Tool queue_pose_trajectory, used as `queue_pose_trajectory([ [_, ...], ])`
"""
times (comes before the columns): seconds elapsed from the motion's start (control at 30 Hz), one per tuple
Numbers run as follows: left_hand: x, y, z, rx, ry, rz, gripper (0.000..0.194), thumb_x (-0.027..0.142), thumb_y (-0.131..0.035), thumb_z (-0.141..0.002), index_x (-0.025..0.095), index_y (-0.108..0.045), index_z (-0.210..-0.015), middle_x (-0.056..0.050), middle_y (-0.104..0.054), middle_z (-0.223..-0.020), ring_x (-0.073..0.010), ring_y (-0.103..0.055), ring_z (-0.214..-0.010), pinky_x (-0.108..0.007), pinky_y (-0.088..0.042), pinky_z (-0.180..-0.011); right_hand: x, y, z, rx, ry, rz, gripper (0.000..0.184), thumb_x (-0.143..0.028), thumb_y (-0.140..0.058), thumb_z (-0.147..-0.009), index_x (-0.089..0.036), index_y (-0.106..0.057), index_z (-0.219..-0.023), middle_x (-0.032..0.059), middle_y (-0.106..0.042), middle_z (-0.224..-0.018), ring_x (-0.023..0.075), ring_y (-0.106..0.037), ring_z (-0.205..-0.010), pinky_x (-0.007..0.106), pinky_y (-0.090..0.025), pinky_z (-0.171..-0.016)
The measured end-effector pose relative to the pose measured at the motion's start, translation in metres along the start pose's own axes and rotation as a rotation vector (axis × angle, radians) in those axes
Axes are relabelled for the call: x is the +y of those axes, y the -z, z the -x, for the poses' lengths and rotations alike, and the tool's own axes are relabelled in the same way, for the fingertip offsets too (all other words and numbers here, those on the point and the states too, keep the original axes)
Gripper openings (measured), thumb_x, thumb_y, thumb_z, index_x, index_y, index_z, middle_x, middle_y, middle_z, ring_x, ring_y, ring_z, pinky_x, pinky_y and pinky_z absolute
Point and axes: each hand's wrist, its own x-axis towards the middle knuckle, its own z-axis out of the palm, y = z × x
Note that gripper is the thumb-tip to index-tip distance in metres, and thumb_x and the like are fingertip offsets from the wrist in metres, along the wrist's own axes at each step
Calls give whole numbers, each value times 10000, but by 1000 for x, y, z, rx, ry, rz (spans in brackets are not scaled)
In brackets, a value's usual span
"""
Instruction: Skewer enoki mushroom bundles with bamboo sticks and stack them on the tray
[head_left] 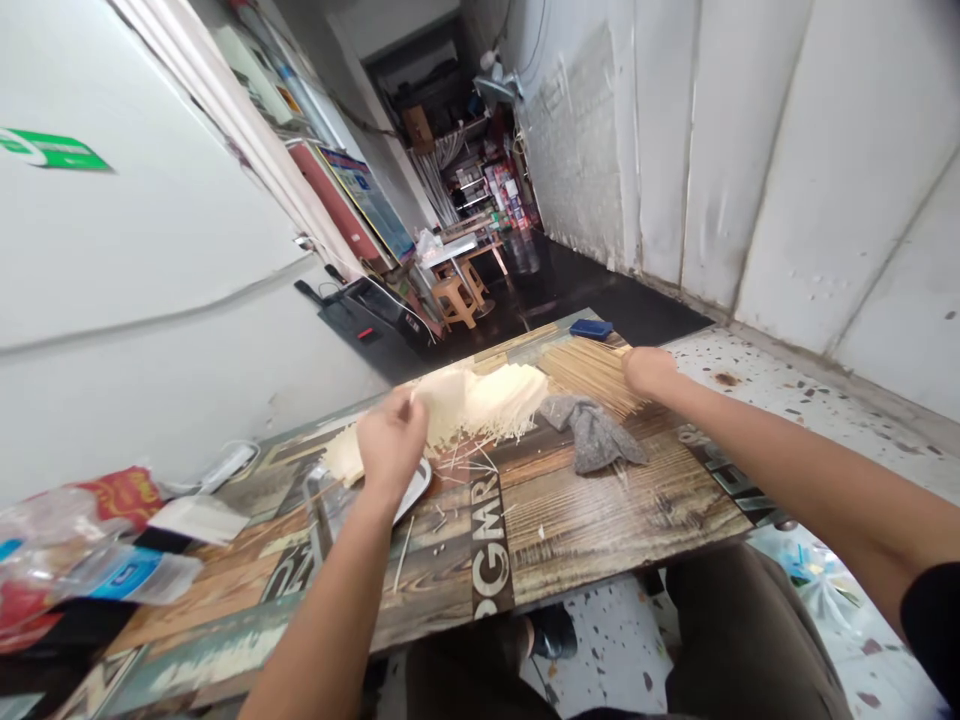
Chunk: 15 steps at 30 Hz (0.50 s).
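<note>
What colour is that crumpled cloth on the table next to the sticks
Grey, with a speckled look; the cloth shows in the head view.

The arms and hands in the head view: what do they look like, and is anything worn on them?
They are a person's. The ungloved left hand and bare left forearm show no sleeve or wristband. The ungloved right hand leads to a bare right forearm, with a plain black sleeve at the picture's edge. Rings can't be made out.
</note>
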Motion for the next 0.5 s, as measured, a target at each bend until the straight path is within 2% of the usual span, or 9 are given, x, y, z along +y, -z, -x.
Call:
queue_pose_trajectory([
  [0.1,22,-6,51,-18,-76,-36,305,295,-417,-908,177,-673,-1024,-60,-731,-908,-222,-667,-845,-297,-484,-755,-6,5,5,3,-54,-11,358,-353,-586,-909,-162,-559,-1210,98,-578,-1207,223,-598,-1005,432,-518,-833],
  [0.13,31,-12,68,-62,-228,-80,320,260,-378,-927,156,-661,-1033,-95,-726,-920,-233,-666,-850,-323,-489,-771,-8,7,9,8,-66,-18,355,-353,-588,-908,-159,-563,-1205,98,-580,-1203,223,-599,-1006,433,-516,-836],
  [0.27,65,-34,122,-279,-472,-18,249,223,-413,-923,190,-655,-973,-101,-718,-954,-218,-663,-878,-329,-504,-807,-11,16,40,65,-44,-108,273,-298,-591,-903,-126,-599,-1115,106,-608,-1149,229,-595,-1020,437,-493,-867],
  [0.37,72,-33,130,-490,-743,98,243,325,-510,-903,199,-625,-1076,-96,-689,-1094,-230,-619,-1065,-387,-442,-996,-8,18,85,105,28,-262,129,-176,-531,-890,-100,-625,-934,120,-663,-981,224,-615,-961,365,-473,-853],
  [0.43,66,-27,121,-639,-912,186,416,423,-532,-895,176,-558,-1228,-120,-626,-1242,-247,-534,-1214,-438,-332,-1106,-5,13,122,83,74,-399,115,-198,-502,-892,-144,-604,-893,56,-677,-841,165,-636,-793,286,-489,-740],
  [0.5,56,-25,107,-751,-968,214,555,497,-497,-903,158,-477,-1342,-150,-514,-1391,-266,-429,-1325,-471,-263,-1140,-2,2,160,25,109,-572,149,-282,-463,-919,-177,-562,-881,-2,-648,-708,118,-603,-628,234,-480,-606],
])
